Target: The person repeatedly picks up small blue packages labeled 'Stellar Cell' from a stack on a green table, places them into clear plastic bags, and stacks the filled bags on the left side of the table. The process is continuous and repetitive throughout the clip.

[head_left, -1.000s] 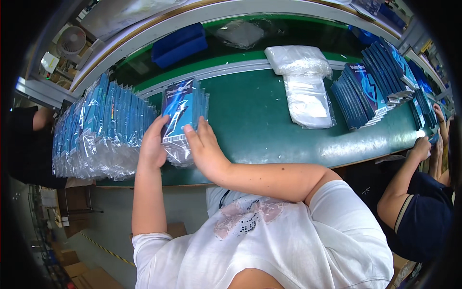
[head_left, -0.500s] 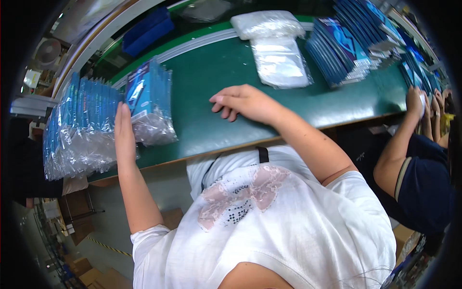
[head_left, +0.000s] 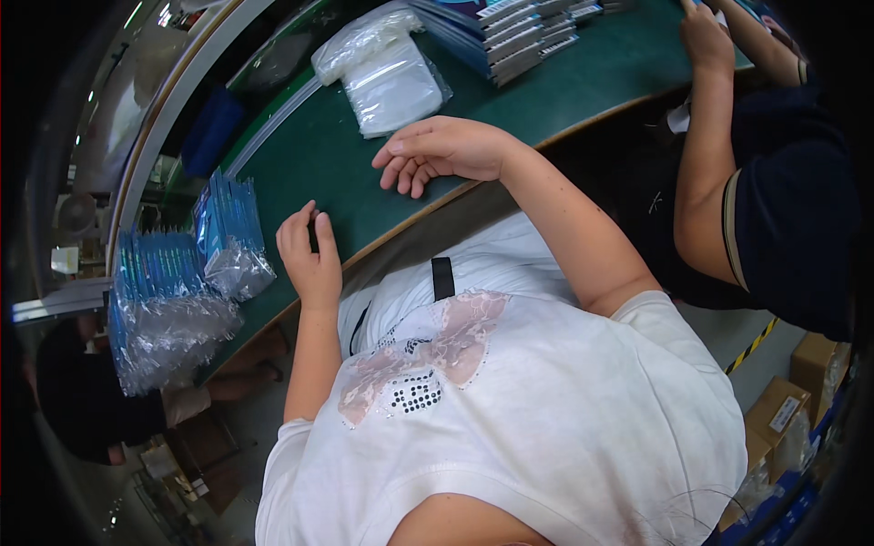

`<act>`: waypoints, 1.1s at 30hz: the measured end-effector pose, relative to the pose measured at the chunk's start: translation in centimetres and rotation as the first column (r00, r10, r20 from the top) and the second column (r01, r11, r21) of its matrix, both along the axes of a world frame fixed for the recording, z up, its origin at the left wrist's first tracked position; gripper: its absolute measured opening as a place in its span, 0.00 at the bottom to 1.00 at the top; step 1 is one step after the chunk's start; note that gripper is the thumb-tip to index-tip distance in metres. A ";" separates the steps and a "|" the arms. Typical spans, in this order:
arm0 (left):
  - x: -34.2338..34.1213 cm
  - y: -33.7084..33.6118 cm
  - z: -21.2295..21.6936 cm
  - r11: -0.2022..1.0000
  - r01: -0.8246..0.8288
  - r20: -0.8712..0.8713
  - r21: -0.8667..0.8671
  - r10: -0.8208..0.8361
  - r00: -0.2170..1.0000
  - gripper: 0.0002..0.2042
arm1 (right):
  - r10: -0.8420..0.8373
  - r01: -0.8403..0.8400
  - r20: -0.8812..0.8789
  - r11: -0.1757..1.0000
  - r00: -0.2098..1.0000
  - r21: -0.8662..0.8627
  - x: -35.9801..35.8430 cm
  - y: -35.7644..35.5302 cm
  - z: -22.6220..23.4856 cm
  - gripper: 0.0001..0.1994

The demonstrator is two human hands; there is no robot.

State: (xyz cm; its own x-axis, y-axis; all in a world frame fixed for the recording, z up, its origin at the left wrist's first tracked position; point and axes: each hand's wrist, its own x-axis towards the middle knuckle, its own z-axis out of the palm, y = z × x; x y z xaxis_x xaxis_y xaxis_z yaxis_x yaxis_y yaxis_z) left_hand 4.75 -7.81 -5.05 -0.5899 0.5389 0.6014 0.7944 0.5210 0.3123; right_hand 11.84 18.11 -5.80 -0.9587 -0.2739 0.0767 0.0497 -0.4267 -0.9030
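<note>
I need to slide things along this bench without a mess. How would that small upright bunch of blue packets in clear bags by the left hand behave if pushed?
The small bunch of blue packets stands on edge and leans, so a push would probably topple it. Its clear bags look glossy and crinkled, so likely slippery and apt to fan apart. The left hand rests just beside it, empty.

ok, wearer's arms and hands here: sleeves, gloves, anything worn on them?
Both forearms are bare. The left hand and right hand have no gloves, and no rings, watch or wristband show. The only clothing is a white short-sleeved top, its sleeves ending at the upper arms, with pale pink lace and dark studs on the chest.
</note>
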 end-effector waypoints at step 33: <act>0.2 -0.5 -0.6 0.999 0.028 -0.025 -0.020 -0.028 0.999 0.08 | 0.084 -0.049 0.144 0.971 0.986 -0.233 -1.0 1.2 -0.7 0.20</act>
State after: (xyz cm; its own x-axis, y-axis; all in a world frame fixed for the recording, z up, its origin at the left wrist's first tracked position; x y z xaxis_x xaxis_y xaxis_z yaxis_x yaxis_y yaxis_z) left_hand 4.95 -8.27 -5.62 -0.5591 0.5669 0.6050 0.8162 0.5044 0.2817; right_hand 10.85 19.34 -6.48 -0.9441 -0.3296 -0.0010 0.2142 -0.6112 -0.7620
